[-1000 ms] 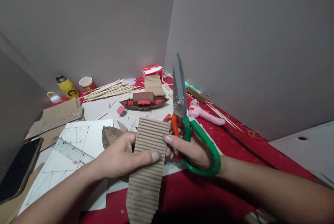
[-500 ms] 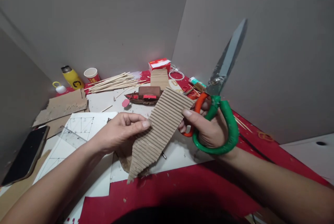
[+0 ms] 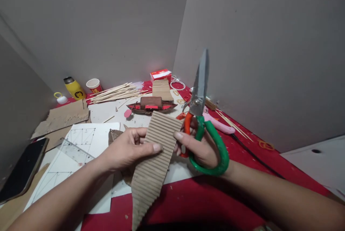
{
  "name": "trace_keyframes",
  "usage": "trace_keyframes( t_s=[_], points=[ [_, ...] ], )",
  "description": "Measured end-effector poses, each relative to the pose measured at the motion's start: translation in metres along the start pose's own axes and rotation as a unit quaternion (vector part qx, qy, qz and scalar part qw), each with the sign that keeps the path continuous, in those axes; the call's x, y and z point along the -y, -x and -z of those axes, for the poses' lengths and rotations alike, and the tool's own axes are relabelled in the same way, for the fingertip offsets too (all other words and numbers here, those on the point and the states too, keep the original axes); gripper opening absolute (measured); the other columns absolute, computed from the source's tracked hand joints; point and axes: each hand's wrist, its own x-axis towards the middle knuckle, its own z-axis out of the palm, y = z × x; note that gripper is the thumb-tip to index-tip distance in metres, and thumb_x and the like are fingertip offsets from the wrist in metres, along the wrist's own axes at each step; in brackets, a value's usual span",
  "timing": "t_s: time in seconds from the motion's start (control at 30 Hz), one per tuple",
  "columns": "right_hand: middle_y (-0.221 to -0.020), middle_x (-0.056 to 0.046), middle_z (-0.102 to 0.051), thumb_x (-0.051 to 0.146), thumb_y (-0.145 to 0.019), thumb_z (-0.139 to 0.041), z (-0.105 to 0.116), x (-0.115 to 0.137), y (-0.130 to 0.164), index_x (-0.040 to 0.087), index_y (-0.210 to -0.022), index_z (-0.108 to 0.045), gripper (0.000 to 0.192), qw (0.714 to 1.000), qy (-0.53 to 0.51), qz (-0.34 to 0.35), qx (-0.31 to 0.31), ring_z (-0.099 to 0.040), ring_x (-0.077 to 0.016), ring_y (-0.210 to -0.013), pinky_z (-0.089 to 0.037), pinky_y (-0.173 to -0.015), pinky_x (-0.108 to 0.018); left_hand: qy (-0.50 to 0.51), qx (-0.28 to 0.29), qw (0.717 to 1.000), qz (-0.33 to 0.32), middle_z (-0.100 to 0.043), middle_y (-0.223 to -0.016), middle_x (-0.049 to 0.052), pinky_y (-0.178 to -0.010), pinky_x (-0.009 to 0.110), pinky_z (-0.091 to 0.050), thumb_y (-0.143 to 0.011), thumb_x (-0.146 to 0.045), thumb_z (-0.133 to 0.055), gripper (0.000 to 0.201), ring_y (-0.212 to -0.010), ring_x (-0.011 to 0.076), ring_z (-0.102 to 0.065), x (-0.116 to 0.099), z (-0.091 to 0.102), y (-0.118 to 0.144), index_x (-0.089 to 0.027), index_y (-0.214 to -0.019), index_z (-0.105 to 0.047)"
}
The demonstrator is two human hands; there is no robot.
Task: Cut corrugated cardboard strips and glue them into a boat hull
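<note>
The person holds a strip of corrugated cardboard [image 3: 153, 166] between 2 hands, at the lower centre of the frame. The left hand [image 3: 128, 150] pinches its left edge, thumb flat across the ridges. The right hand [image 3: 201, 146] grips its upper right edge, thumb on top, and also carries scissors [image 3: 199, 96], the green handle looped around the hand and the blades together, pointing up. The strip tilts, its wide end towards the middle of the frame and its narrow end at the bottom edge.

Just beyond the strip, a model boat [image 3: 151, 106] sits at the centre of the frame. Sticks [image 3: 115, 93] lie in a pile at upper left of it, near a cup [image 3: 94, 85] and a yellow bottle [image 3: 74, 88]. At the left, a ruler [image 3: 74, 150] lies on a drawing [image 3: 98, 152], with a phone [image 3: 24, 170] at the far left. A pink tool [image 3: 219, 124] lies right of the scissors on the red table [image 3: 185, 198].
</note>
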Motion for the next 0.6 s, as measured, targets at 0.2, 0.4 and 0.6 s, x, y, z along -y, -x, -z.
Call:
trace_keyframes(
  t_s=[0.2, 0.4, 0.6],
  points=[
    [-0.059, 0.005, -0.056, 0.052, -0.090, -0.058, -0.001, -0.010, 0.009, 0.020, -0.088, -0.053, 0.033, 0.997, -0.077, -0.029, 0.013, -0.046, -0.0069, -0.042, -0.037, -0.039, -0.017, 0.029, -0.130, 0.984, -0.118, -0.077, -0.087, 0.005, -0.073, 0.025, -0.055, -0.078, -0.022, -0.076, 0.017, -0.073, 0.0140, -0.070, -0.009, -0.010, 0.005, -0.015, -0.094, -0.073],
    [-0.063, 0.006, -0.040, 0.070, -0.087, -0.046, 0.003, -0.024, 0.011, 0.020, -0.101, -0.049, 0.052, 0.986, -0.032, -0.058, 0.150, -0.034, -0.0082, -0.047, -0.034, -0.042, -0.021, 0.025, -0.238, 0.951, -0.197, -0.077, -0.088, 0.006, -0.073, 0.028, -0.056, -0.073, -0.024, -0.079, 0.023, -0.074, 0.0160, -0.070, -0.022, -0.002, 0.011, -0.016, -0.094, -0.072],
    [-0.076, -0.001, -0.050, 0.078, -0.081, -0.043, -0.002, -0.025, 0.010, 0.021, -0.109, -0.052, 0.064, 0.973, 0.075, 0.018, 0.219, -0.047, -0.0159, -0.063, -0.047, -0.058, -0.027, 0.009, -0.251, 0.939, -0.237, -0.076, -0.088, 0.004, -0.074, 0.026, -0.055, -0.076, -0.023, -0.077, 0.021, -0.075, 0.0146, -0.069, -0.026, 0.001, 0.017, -0.018, -0.096, -0.071]
  ],
)
